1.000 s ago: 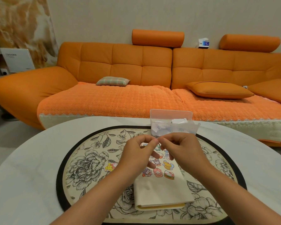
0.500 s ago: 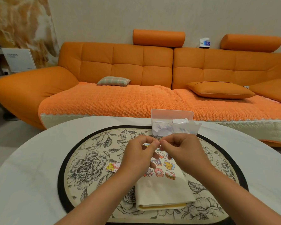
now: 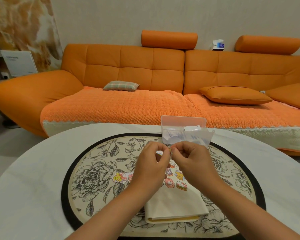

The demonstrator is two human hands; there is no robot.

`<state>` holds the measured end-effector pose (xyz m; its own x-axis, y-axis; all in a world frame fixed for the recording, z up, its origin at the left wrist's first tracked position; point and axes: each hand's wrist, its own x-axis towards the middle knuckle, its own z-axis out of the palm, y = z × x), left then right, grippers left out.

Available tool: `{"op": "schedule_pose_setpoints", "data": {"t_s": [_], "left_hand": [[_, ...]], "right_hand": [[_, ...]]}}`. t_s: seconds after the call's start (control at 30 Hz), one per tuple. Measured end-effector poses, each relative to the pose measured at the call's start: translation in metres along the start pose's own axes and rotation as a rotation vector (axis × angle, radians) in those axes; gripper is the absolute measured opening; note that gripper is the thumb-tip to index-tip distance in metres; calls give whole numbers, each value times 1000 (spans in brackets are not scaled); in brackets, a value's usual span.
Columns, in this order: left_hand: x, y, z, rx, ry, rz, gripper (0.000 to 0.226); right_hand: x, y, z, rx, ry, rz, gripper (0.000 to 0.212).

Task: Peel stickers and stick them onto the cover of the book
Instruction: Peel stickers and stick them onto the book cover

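A small sticker (image 3: pixel 170 151) is pinched between the curled fingertips of the left hand (image 3: pixel 151 168) and the right hand (image 3: pixel 192 163) (most of it is hidden). It is held above the cream book (image 3: pixel 175 203), which is laid on the floral mat (image 3: pixel 93 179).

Clear plastic box (image 3: pixel 184 122), matt cloth-covered book (image 3: pixel 177 203), textured woven sofa throw (image 3: pixel 119 110)

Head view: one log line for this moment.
step: peeling | left hand: pinches sticker | right hand: pinches sticker | book: closed on mat, cover stickers applied | clear box: behind hands
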<state>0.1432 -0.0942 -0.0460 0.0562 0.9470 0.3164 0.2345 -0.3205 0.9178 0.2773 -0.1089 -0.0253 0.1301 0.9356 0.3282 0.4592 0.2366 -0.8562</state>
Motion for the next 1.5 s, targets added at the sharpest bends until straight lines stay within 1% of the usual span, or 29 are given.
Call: {"op": "schedule_pose_setpoints", "data": {"t_s": [0.07, 0.13, 0.23, 0.3, 0.4, 0.5, 0.57, 0.73, 0.83, 1.1, 1.27, 1.37, 1.5], "left_hand": [[2, 2, -3, 0, -24, 24, 8], [5, 2, -8, 7, -77, 2, 18], [10, 2, -14, -28, -99, -40, 7], [9, 1, -15, -72, -106, -73, 5], [7, -4, -15, -201, -134, -140, 4], [8, -10, -15, -294, -154, -202, 4], [8, -13, -16, -326, -164, -217, 4], [11, -17, -20, -327, -163, -215, 6], [12, -17, -22, -310, -172, -215, 8], [11, -14, -24, -284, -174, -188, 3], [10, -13, -23, -238, -174, -156, 4], [9, -13, -23, -183, -178, -133, 5], [11, -13, -28, -95, -237, -102, 4]], "right_hand": [[1, -2, -2, 22, -15, 7, 21], [1, -3, -4, 21, -40, 10, 23], [1, -5, -6, 20, -81, 27, 27], [1, -6, -7, 32, -111, 64, 28], [2, -6, -6, 104, -172, 183, 28], [5, -4, -7, 324, -234, 360, 19], [7, -3, -8, 357, -263, 396, 17], [10, 1, -9, 301, -288, 324, 18], [10, 3, -8, 273, -298, 279, 15], [9, 4, -7, 234, -301, 250, 14], [8, 3, -9, 137, -311, 177, 20], [8, 2, -11, 64, -290, 153, 22], [9, -3, -17, -49, -294, 126, 15]]}}
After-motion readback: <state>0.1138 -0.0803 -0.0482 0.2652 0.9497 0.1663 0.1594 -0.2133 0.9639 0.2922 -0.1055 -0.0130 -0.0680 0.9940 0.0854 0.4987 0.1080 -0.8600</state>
